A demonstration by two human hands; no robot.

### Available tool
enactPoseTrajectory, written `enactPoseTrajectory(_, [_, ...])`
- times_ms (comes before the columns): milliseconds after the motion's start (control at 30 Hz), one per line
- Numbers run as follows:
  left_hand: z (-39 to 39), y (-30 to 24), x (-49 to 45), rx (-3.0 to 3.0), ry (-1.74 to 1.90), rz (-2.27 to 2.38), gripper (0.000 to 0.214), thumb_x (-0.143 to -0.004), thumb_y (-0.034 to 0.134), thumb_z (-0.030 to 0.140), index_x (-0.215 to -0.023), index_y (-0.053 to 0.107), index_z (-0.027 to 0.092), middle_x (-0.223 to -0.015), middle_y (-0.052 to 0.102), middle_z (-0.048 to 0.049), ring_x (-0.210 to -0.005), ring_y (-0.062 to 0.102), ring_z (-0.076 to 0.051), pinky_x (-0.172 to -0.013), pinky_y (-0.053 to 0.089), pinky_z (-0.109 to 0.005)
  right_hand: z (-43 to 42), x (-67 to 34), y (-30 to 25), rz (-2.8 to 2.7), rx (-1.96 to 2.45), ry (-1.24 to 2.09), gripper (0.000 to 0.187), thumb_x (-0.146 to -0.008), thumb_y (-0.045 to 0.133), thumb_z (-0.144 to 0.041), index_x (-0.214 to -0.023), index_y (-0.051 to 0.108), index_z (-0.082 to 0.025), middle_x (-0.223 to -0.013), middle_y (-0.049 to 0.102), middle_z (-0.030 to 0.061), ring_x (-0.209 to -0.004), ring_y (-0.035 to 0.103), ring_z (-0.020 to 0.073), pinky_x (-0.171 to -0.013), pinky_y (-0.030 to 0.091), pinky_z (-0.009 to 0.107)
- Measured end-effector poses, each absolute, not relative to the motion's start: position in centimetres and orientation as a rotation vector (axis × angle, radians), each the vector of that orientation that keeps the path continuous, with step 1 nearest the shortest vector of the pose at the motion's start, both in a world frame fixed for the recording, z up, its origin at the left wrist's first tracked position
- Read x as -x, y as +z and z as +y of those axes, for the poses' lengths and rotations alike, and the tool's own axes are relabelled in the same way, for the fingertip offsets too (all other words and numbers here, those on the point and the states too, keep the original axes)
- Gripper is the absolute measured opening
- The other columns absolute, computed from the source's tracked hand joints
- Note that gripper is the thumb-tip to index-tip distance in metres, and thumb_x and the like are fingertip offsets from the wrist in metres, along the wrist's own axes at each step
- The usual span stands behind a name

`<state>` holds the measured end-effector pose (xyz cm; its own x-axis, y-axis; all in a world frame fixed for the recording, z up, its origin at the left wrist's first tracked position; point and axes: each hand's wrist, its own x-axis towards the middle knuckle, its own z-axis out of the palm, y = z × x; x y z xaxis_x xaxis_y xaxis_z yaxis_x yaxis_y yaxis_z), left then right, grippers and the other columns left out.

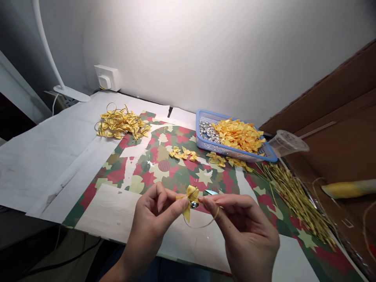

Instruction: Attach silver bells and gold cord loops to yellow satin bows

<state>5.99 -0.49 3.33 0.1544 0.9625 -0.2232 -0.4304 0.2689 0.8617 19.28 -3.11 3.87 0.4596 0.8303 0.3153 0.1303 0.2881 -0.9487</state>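
Observation:
Held up above the table in front of me is a yellow satin bow (187,201) with a small silver bell (194,204) at its lower edge. My left hand (152,223) pinches the bow from the left between thumb and fingertips. My right hand (241,231) pinches it from the right. A thin gold cord (199,226) hangs in a loop below the bow and runs to my right hand's fingers. Part of the bow is hidden behind my fingertips, and how the cord joins it cannot be seen.
A blue plastic basket (199,131) holds yellow bows and silver bells. Left of it lies a heap of gold-corded bows (122,123). Loose gold cords (293,199) spread at right over the patterned paper (164,172). A clear plastic cup (289,143) lies by a cardboard box wall (337,117).

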Motion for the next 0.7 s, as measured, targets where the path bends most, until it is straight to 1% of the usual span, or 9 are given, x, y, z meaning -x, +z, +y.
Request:
enactPoseTrajectory(233, [-0.55,3.50,-5.95,-0.738,1.122,0.921,0.044,-0.073,0.072,0.021,-0.057,0.031,0.020,-0.060,0.058,0.0042,-0.064,0.057,-0.011,-0.065,0.045,-0.021,-3.29,-19.44,3.98,-1.058,1.233,0.593,0.011,-0.069,0.076,-0.013,-0.070,0.066,-0.019,-0.065,0.070,0.0003,-0.062,0.070,0.0161,-0.058,0.062,0.024])
enactPoseTrajectory(333, [-0.53,3.56,-5.89,-0.755,1.090,0.927,0.044,-0.074,0.072,0.022,-0.058,0.030,0.020,-0.062,0.061,0.0032,-0.067,0.057,-0.012,-0.067,0.045,-0.021,-3.27,-19.38,3.97,-1.064,1.231,0.582,0.012,-0.069,0.076,-0.012,-0.071,0.067,-0.019,-0.066,0.069,-0.0001,-0.062,0.070,0.0157,-0.058,0.062,0.023])
enactPoseTrajectory(533, [-0.48,3.70,-5.85,-0.717,1.082,0.903,0.044,-0.072,0.073,0.022,-0.058,0.031,0.019,-0.062,0.060,0.0034,-0.068,0.057,-0.012,-0.067,0.044,-0.022,-3.22,-19.59,3.90,-1.100,1.253,0.576,0.011,-0.069,0.076,-0.013,-0.074,0.069,-0.020,-0.067,0.070,-0.0002,-0.061,0.069,0.0151,-0.057,0.061,0.021])
enactPoseTrajectory(633, [-0.59,4.03,-5.90,-0.665,1.081,0.913,0.045,-0.070,0.074,0.022,-0.058,0.031,0.019,-0.058,0.055,0.0045,-0.062,0.052,-0.011,-0.061,0.041,-0.020,-3.34,-19.84,3.99,-1.177,1.261,0.565,0.012,-0.070,0.075,-0.013,-0.077,0.070,-0.022,-0.068,0.071,-0.0010,-0.061,0.069,0.0144,-0.056,0.060,0.019])
enactPoseTrajectory(700, [-0.65,4.22,-5.93,-0.635,1.080,0.913,0.046,-0.068,0.074,0.022,-0.057,0.030,0.019,-0.056,0.051,0.0053,-0.060,0.048,-0.010,-0.058,0.039,-0.019,-3.37,-20.02,4.10,-1.238,1.250,0.536,0.014,-0.072,0.073,-0.012,-0.080,0.070,-0.023,-0.069,0.072,-0.0015,-0.062,0.069,0.0144,-0.057,0.060,0.020])
